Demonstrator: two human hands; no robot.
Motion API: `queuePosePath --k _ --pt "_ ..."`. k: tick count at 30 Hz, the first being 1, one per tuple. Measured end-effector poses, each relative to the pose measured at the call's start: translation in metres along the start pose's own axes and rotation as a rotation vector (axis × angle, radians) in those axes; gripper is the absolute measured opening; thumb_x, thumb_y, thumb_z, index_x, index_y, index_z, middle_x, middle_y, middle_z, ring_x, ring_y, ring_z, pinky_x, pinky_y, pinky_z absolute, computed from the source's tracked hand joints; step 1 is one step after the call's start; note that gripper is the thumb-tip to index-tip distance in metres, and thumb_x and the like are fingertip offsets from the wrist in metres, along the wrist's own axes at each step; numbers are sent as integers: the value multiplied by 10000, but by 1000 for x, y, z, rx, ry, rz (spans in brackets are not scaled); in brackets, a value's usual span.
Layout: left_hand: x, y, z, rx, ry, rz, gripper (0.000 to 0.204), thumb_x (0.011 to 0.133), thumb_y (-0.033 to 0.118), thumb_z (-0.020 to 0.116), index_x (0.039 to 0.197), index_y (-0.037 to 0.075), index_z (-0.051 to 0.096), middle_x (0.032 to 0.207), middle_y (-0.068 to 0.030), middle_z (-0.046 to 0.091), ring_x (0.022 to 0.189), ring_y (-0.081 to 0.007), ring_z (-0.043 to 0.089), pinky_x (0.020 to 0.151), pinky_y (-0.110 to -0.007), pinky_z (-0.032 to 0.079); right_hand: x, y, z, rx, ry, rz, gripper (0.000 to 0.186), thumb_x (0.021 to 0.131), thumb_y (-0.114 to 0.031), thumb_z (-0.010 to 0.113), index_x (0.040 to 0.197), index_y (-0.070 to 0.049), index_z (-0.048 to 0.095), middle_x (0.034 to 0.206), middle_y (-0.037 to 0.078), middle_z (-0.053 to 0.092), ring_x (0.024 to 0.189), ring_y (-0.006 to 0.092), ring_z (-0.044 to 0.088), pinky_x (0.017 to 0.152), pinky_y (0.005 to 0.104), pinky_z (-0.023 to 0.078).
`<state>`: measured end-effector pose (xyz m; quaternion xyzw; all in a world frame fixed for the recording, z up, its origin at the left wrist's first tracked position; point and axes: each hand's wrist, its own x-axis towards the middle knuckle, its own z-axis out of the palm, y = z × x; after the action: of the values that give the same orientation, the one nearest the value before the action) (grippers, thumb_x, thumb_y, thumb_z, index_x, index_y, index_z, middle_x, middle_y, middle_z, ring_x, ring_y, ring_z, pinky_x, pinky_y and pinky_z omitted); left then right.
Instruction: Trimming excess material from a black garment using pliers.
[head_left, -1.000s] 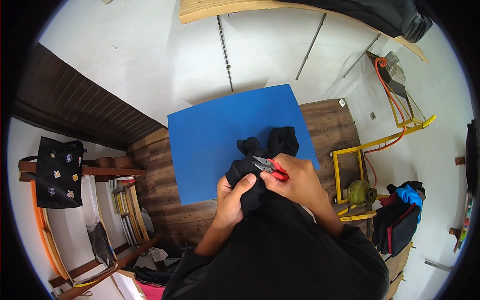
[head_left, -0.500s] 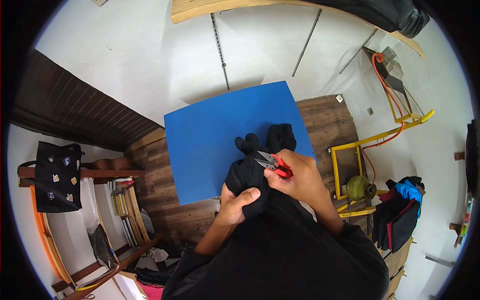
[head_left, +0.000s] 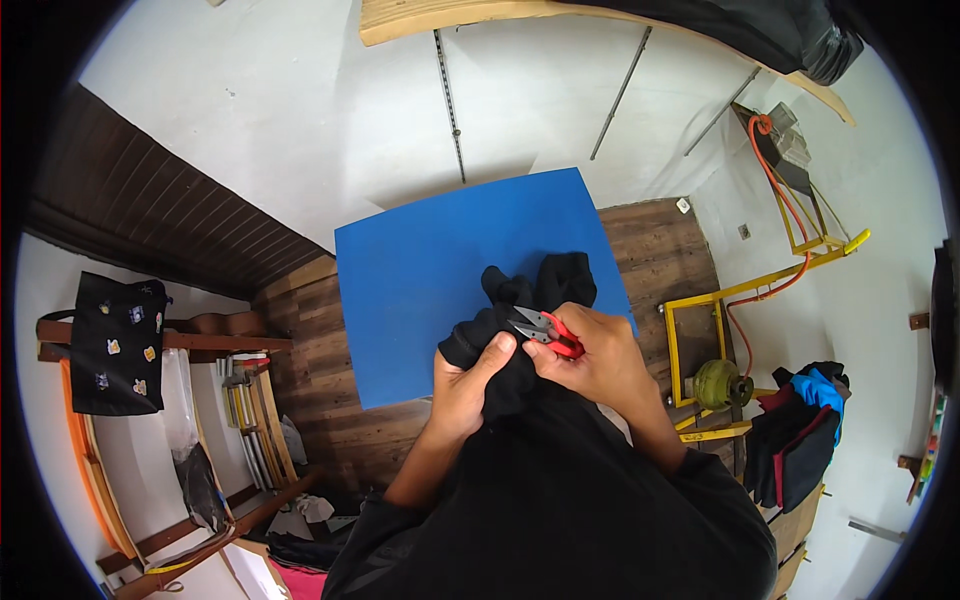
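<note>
A bunched black cloth garment (head_left: 469, 343) is held up over the near part of a blue tabletop (head_left: 415, 280), and some of its folds rest toward the right side. My left hand (head_left: 462, 390) is closed on the cloth, thumb on top. In my right hand (head_left: 600, 355) is a pair of thread snips (head_left: 567, 340) with red handles and grey blades. The blades point left across the cloth, their tips a little apart and close to my left thumb. Whether a thread lies between them is too small to tell.
A black tote bag (head_left: 118, 345) hangs by a wooden shelf at left. To the right stand a yellow metal frame (head_left: 672, 350), a green gas cylinder (head_left: 722, 385) with an orange hose (head_left: 790, 210), and a pile of folded clothes (head_left: 790, 450). A wooden shelf (head_left: 440, 22) juts out above.
My left hand has shifted up and its thumb now lies nearer the snips' blades. The cloth has been bunched further up with it. My right hand keeps nearly the same place.
</note>
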<state>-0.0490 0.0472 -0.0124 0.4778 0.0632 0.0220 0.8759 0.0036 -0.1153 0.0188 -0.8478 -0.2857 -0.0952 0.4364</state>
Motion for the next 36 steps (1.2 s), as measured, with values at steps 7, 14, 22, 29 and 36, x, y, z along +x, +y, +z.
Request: queuePosePath --k 7,14,22,29,36 --pt "-2 5 -5 -67 -65 -27 172 906 6 582 1064 -9 649 941 -13 641 835 -63 549 758 -222 436 -2 1 7 47 38 1 290 759 -177 774 717 -23 532 581 103 491 478 258 494 453 343 392" --pt "-9 -5 -10 -182 -53 -124 315 827 -15 600 1142 -20 597 993 -43 639 854 -97 585 780 -235 454 2 1 3 7 43 60 278 773 -174 755 722 -27 525 574 108 495 474 262 492 456 343 396" --pt "-8 -22 -18 -445 -179 -240 446 846 120 551 1253 -59 511 1105 -110 643 983 -170 629 861 -284 496 7 6 5 -8 0 28 259 753 -164 765 751 -27 545 604 96 528 503 254 534 473 334 424" --pt "13 -32 -8 -868 -230 -512 500 963 383 502 1269 -12 508 1202 -131 614 1080 -221 620 956 -352 492 10 10 0 -56 -50 -20 282 727 -164 787 862 -8 595 833 122 625 634 279 618 549 341 500" --pt "12 -23 -11 -738 -201 -561 386 908 225 563 1203 -24 550 1130 -125 648 1006 -207 646 921 -340 508 10 18 1 -37 15 -83 325 739 -217 783 945 -25 619 1014 122 679 701 290 667 568 332 537"
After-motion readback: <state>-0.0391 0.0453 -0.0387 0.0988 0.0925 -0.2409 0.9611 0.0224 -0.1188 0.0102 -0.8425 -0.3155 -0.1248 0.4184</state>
